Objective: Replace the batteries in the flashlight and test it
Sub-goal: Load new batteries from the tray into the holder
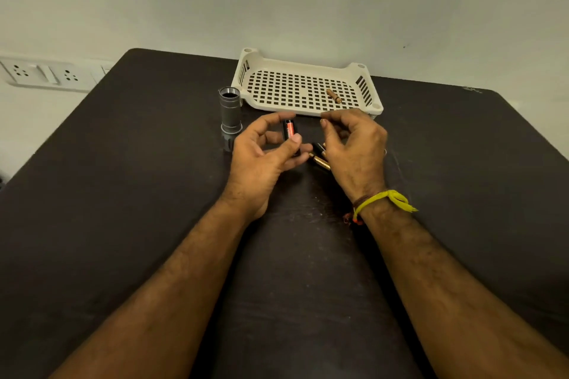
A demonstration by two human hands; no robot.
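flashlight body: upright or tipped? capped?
Upright and uncapped: the flashlight stands on end on the table, its open top showing a dark bore.

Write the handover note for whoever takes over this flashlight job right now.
Left hand: pinching a black-and-orange battery upright between thumb and fingers, above the table.
Right hand: curled over more batteries just beside the left hand; whether it grips them or they lie on the table is unclear.
Flashlight body: standing on end on the dark table, open end up, left of the white basket.
One small brown cylinder lies in the basket.
Done: flashlight opened.
Left: load the batteries, close it, test it. No cap is visible.
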